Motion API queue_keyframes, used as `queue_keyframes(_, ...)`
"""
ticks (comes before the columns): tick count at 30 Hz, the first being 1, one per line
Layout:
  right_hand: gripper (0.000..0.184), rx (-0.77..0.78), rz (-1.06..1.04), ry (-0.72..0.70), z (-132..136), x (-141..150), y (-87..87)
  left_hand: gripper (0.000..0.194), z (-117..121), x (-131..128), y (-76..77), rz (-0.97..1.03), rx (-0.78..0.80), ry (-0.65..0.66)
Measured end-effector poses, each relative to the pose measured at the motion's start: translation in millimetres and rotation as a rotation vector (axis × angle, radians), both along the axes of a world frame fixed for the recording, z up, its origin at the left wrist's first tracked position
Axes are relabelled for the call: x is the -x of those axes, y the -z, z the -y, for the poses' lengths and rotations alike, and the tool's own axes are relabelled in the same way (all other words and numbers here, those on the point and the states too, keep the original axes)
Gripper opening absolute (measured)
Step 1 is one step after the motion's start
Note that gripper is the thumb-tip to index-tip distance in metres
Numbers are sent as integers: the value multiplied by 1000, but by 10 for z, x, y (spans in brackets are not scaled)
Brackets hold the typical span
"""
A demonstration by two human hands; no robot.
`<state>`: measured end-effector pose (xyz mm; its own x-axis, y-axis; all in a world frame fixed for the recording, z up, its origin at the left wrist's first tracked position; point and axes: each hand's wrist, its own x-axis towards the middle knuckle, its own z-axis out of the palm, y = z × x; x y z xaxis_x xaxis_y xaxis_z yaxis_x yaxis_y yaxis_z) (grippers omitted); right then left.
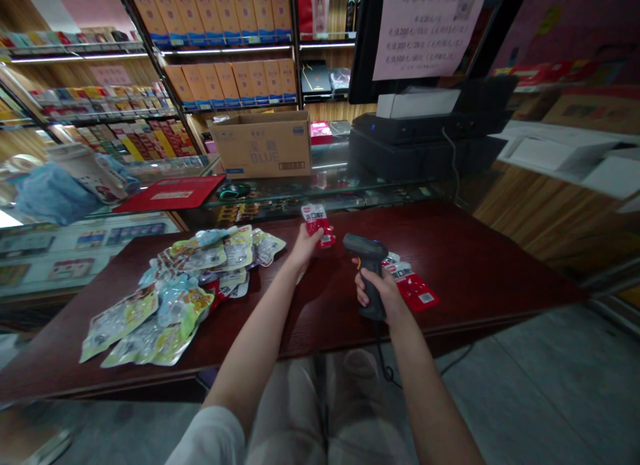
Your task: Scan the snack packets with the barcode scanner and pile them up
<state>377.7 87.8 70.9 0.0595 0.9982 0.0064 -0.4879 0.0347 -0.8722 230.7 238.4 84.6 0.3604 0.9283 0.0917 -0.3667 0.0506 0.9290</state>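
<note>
My left hand (306,245) grips a small red and white snack packet (318,219) above the dark red table (310,318). Its printed front faces up and away from me. In my right hand (379,290) is a black barcode scanner (369,251), held by its handle with its head tilted toward the packet. More red packets (414,288) lie flat on the table just right of the scanner, partly hidden by my right hand. To the left of my left arm spreads a heap of clear and green snack pouches (175,291), with a few red packets among them.
A cardboard box (263,145), a red folder (173,191) and a computer mouse (233,191) sit on the glass counter behind. A monitor (367,45) with a paper sign stands at the right. The scanner's cable (385,365) hangs over the front edge.
</note>
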Motion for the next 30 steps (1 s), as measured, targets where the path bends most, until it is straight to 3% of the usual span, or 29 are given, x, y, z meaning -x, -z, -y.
queue_keyframes(12,28,-4,43,-57,16,21,-8,50,-141,52,108,72,-35,23)
queue_keyframes(23,35,6,60,-33,47,39,-63,39,-100,141,-34,18,-38,-28)
queue_keyframes(26,36,0,33,-15,40,35,-55,36,-134,216,-83,-115,-115,-99)
queue_keyframes(30,40,7,21,-13,15,20,-19,27,-170,481,-222,-600,-332,-328)
